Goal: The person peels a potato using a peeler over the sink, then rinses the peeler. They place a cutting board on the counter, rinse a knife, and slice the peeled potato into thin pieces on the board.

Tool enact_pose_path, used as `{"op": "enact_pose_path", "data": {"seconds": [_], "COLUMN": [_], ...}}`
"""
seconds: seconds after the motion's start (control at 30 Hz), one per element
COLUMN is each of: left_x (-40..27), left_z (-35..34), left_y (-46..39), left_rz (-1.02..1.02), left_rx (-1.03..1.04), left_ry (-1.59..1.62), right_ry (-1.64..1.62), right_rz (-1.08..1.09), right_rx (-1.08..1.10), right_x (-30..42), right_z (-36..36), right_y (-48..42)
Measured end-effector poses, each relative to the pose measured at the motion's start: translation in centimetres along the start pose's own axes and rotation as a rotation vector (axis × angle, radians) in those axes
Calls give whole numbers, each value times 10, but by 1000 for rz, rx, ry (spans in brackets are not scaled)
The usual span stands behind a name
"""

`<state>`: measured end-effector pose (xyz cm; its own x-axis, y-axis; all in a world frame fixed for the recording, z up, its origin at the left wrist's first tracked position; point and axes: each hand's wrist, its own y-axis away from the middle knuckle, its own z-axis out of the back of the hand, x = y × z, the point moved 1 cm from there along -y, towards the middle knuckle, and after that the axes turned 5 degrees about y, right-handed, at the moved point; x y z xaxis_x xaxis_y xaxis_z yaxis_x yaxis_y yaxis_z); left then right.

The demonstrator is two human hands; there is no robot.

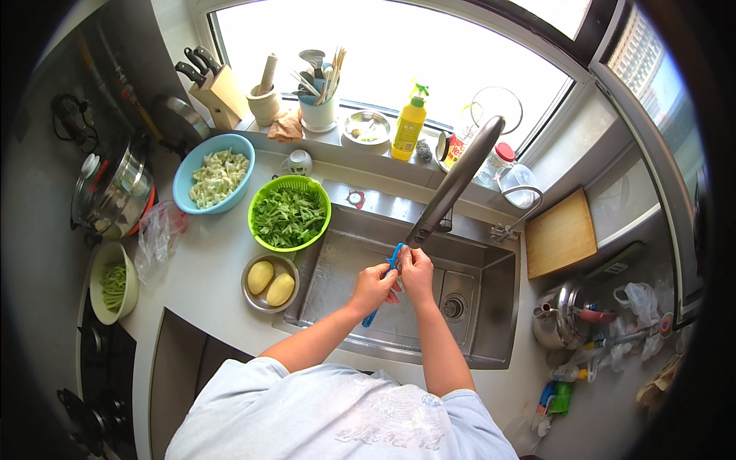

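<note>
Over the stainless steel sink (pixel 351 287), my left hand (pixel 374 287) grips a blue peeler (pixel 369 319) by its handle. The handle's end sticks out below that hand. My right hand (pixel 417 273) has its fingertips at the peeler's upper end, just under the faucet (pixel 454 184). The fingers partly hide the peeler's head, and whether water is running cannot be made out. Left of the sink, a small metal bowl (pixel 247 299) holds two peeled potatoes (pixel 270 282). Behind it stands a green colander (pixel 326 221) of leafy greens (pixel 289 213).
A light-blue basin (pixel 244 184) of cut vegetables and a pale bowl (pixel 129 299) of green stalks stand left. The windowsill holds a knife block (pixel 221 98), mortar (pixel 264 106) and yellow spray bottle (pixel 409 129). A cutting board (pixel 562 233) and metal kettle (pixel 558 322) are right.
</note>
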<state>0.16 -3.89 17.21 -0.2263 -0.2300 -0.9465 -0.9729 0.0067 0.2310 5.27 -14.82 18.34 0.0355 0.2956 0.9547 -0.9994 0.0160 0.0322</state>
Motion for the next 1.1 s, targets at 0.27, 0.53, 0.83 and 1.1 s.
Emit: {"op": "enact_pose_path", "data": {"seconds": [0.27,0.53,0.83,1.1], "left_x": [2,17,0,5], "left_z": [0,-2,-4,6], "left_y": [-7,-14,4,-7], "left_rz": [-7,-414,-333,-469], "left_rx": [-5,-107,-93,-174], "left_ry": [7,-439,-487,-520], "right_ry": [-425,-448,-125,-382], "right_rz": [-16,32,55,137], "right_rx": [327,160,16,221], "right_x": [-41,-24,-8,-14], "right_z": [1,-8,-2,-4], "right_y": [-3,0,-3,-4]}}
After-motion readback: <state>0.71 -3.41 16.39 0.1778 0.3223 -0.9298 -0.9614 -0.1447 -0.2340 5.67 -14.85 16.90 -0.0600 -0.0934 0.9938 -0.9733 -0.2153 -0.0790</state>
